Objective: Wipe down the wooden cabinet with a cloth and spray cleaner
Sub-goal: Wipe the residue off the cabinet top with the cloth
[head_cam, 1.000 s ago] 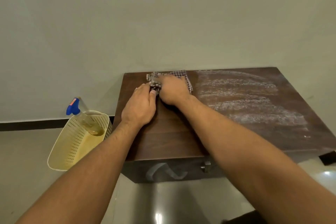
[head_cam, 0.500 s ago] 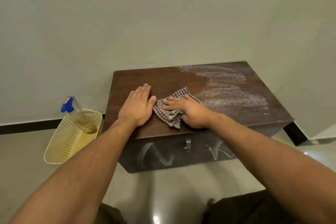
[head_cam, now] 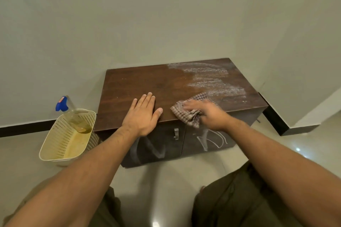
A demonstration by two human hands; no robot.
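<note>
The wooden cabinet (head_cam: pixel 129 86) stands against the wall. The left part of its top is dark and clean. The right rear part carries white streaked residue (head_cam: pixel 212 81).

The left hand (head_cam: pixel 144 114) lies flat and open on the top near the front edge, holding nothing. The right hand (head_cam: pixel 208 114) presses the checked cloth (head_cam: pixel 184 114) onto the front edge with its fingers extended. The cloth is bunched beneath the palm, and part of it hangs over the edge.

The spray bottle (head_cam: pixel 61 104) stands in the perforated basket (head_cam: pixel 59 134) on the floor, left of the cabinet and out of use.

Judgement: the wiping of the top is about half done. The next strokes should run rearward and rightward through the residue, overlapping, with even pressure. The cloth should be spread flatter (a bunch leaves streaks). The left hand should keep bracing the top. The white marks on the doors (head_cam: pixel 212 140) remain untreated.
</note>
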